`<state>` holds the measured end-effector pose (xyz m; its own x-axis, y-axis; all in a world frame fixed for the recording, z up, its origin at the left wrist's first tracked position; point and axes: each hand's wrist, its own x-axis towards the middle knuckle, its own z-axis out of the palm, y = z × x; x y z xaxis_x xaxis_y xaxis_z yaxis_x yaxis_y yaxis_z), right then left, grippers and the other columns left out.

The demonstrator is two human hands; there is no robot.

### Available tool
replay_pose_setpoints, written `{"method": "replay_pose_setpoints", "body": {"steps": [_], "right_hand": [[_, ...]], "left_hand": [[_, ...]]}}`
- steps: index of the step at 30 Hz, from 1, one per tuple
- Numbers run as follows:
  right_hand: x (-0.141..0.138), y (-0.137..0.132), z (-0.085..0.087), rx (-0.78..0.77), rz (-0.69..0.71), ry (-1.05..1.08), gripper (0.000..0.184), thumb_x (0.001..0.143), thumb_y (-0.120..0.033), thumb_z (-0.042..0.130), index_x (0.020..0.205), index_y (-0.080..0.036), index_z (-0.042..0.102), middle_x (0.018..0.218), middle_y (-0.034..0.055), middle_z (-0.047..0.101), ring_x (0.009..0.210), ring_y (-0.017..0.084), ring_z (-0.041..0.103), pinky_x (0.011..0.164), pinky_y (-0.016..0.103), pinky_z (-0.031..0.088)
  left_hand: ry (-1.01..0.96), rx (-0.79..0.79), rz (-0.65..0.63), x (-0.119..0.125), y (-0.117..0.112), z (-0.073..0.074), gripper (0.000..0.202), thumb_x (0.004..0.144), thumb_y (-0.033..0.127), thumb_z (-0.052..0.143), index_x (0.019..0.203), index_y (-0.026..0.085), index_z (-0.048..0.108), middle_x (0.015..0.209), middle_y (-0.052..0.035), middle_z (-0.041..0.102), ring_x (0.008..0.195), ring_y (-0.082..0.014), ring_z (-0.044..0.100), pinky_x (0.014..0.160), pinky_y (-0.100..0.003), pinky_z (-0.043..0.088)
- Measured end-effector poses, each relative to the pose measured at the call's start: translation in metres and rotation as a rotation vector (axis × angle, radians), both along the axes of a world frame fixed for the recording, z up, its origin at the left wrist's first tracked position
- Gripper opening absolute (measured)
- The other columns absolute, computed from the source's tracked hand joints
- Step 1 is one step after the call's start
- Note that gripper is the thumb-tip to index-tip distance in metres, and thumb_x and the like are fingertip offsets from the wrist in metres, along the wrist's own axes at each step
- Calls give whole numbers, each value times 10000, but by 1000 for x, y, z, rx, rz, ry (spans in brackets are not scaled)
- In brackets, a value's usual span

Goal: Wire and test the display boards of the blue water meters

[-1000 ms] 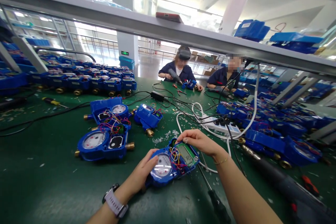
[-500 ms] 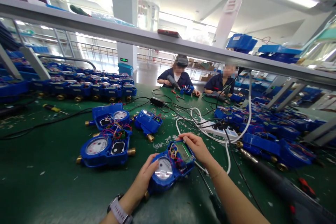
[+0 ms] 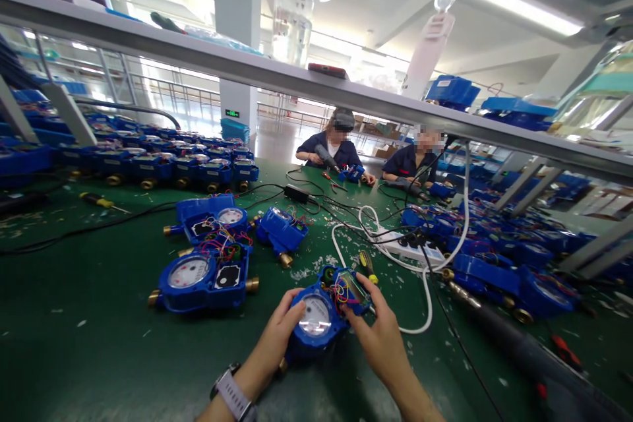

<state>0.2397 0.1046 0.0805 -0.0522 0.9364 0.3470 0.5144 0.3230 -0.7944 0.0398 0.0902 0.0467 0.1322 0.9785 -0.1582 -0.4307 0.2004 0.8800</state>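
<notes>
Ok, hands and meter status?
Left grip on blue plastic meter, dial end. Right grip across its display end. Yellow-black screwdriver just beyond.

Your head cam faces forward and down, close over your left hand (image 3: pixel 275 330) and right hand (image 3: pixel 380 339); shelf (image 3: pixel 237 62) slants beyond.

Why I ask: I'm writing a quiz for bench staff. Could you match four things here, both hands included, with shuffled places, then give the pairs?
Things:
1. Left hand
2. White power strip
3. Right hand
4. Clear bottle

Places:
A. At the display end of the blue meter
B. On the raised shelf
C. At the round dial end of that meter
D. On the green bench

Pairs: 1-C, 2-D, 3-A, 4-B
</notes>
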Motion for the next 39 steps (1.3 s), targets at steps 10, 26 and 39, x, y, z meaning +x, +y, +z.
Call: {"method": "replay_pose_setpoints", "body": {"steps": [10,26,39], "right_hand": [[20,39,18,103,223,-53,401,802,-214,541,1178,-237,679,1209,66,673,1165,284,596,1051,501,429],[24,38,0,277,189,-89,489,749,-115,505,1174,-268,692,1240,33,658,1178,259,593,1060,459,440],[38,49,-16,342,282,-226,417,879,-209,528,1287,-269,585,1315,84,601,1223,288,550,1037,506,435]], "left_hand": [[11,36,-1,-1,-1,0,616,733,546,692,1193,185,500,1101,-96,671,988,-285,651,850,-363,505],[55,116,-3,4,3,-13,518,797,507,624,1173,179,484,1096,-91,639,1013,-277,611,883,-366,477],[217,181,40,6,1,-8,496,806,419,567,1217,157,475,1160,-97,597,1071,-276,545,950,-376,411]]}}
